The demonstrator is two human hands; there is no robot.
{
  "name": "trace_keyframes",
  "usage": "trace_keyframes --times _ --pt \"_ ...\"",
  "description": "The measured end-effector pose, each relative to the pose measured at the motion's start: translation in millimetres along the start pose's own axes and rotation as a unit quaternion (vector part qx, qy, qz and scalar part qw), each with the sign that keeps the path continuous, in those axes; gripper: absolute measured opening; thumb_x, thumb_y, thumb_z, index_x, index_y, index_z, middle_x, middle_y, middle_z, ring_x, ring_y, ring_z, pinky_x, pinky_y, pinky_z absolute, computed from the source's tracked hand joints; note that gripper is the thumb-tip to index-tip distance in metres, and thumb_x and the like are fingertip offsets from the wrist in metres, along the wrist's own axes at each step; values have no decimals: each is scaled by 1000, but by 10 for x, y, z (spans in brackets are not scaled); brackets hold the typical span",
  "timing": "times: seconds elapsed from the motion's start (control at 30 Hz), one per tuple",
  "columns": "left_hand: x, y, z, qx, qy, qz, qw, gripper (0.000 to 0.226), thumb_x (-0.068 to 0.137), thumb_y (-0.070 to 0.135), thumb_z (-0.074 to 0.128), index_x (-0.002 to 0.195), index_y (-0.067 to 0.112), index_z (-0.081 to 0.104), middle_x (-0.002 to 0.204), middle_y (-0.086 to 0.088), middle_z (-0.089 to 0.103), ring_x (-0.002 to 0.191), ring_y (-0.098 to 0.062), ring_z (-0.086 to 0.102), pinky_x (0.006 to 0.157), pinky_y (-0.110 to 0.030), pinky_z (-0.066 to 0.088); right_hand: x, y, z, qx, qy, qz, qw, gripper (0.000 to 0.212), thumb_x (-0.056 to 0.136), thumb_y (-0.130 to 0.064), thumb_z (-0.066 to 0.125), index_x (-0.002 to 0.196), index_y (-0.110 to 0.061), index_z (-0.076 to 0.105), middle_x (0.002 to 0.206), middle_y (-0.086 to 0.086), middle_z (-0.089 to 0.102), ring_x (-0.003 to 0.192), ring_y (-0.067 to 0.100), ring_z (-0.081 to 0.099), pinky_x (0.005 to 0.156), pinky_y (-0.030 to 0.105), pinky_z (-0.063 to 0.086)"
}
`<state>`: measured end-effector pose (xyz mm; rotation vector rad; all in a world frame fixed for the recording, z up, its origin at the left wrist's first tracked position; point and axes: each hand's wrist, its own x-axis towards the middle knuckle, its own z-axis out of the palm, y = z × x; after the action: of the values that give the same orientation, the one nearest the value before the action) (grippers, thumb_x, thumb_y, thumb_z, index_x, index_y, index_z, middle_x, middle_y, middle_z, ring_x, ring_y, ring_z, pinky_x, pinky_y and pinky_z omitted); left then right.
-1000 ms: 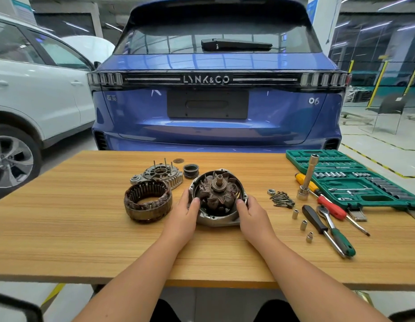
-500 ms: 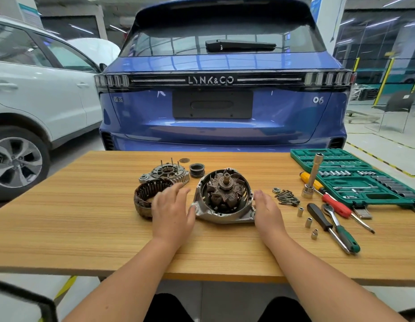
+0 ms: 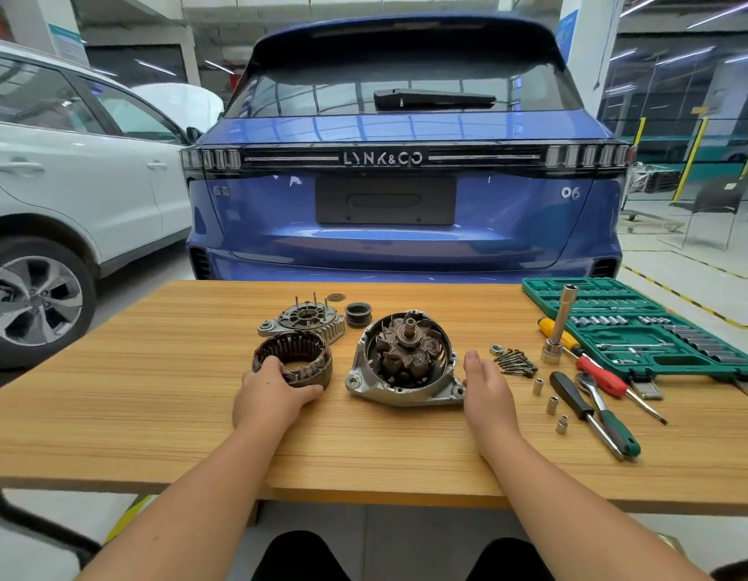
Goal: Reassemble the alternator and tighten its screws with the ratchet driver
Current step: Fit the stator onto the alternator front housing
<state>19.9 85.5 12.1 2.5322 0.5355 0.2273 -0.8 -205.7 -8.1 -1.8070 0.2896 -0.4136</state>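
The alternator's front housing lies mid-table with the brown rotor standing in it, shaft up. Left of it lies the copper-wound stator ring. My left hand grips the ring's near wall, fingers over the rim and thumb at its right side. My right hand is flat and relaxed beside the housing's right edge, holding nothing. The finned rear cover and the black pulley lie behind. A green-handled ratchet driver lies to the right.
Loose screws and a nut lie right of the housing, with three small sockets nearer me. An extension bar stands upright beside red and black screwdrivers. An open green socket case fills the far right. A blue car is parked behind the table.
My left hand left the housing, moved left and took hold of the stator ring. My right hand drew slightly back from the housing's right side.
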Motion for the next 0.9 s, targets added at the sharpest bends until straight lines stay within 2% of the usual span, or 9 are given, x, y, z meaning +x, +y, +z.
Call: trace_keyframes --times 0.13,0.23,0.3,0.4,0.53,0.67,0.77,0.83,0.9 --pt "-109 5 -29 -61 32 8 998 62 61 64 87 98 25 55 99 2 62 85 -18 58 58 -31 41 -57 -20 -11 -12 -31 9 999 45 97 -69 33 110 -31 52 101 -19 58 94 4 53 76 30 39" --pt "-225 71 -57 -194 50 -21 980 61 60 60 88 99 26 57 95 4 64 85 -19 58 65 -34 48 -68 -62 -1 8 -55 39 998 61 98 -68 35 137 -23 46 131 -3 57 116 16 51 94 36 38" --pt "-296 175 -133 -277 55 -29 959 59 62 58 89 100 27 57 95 5 64 87 -19 59 71 -36 51 -66 -190 -16 21 -32 43 998 74 99 -67 35 153 -18 32 152 4 45 137 25 42 109 42 37" --pt "-399 363 -344 -283 60 52 956 52 60 56 90 92 29 58 90 10 65 86 -14 61 71 -36 53 -58 -562 -40 33 -7 -2 999 76 99 -68 33 158 -20 26 161 1 35 147 25 32 116 46 30" --pt "-604 659 -627 -229 67 219 946 50 53 51 94 80 31 58 85 13 64 80 -8 60 66 -33 50 -30 -1276 8 136 -86 -54 986 68 98 -68 35 152 -27 41 152 -9 46 134 10 40 101 33 29" --pt "-870 920 -607 -219 63 352 908 53 50 45 96 77 32 52 92 18 56 87 2 53 67 -20 39 -84 -1620 47 164 -105 -65 979 38 98 -52 49 117 -27 70 116 -7 69 109 15 59 92 40 46" --pt "-981 1022 -518 -369 -53 319 871 64 52 47 92 102 41 52 118 8 54 107 -3 54 89 -29 47 -151 -1499 -4 215 -74 -38 973 36 102 -40 45 125 -25 69 120 -3 69 116 18 60 104 49 47" --pt "-988 1114 -475 -508 -147 264 807 87 59 60 82 135 48 39 136 13 49 124 -9 53 101 -37 47 -184 -1323 -12 224 -65 -29 972 34 104 -36 40 115 -33 72 109 -5 72 109 17 63 98 47 52" --pt "-942 1203 -418 -570 -190 217 769 102 70 72 70 154 38 26 153 7 42 140 -17 43 113 -48 39 -185 -1160 13 245 -46 -21 968 38 106 -32 37 98 -41 73 94 -11 74 98 12 67 85 40 58"
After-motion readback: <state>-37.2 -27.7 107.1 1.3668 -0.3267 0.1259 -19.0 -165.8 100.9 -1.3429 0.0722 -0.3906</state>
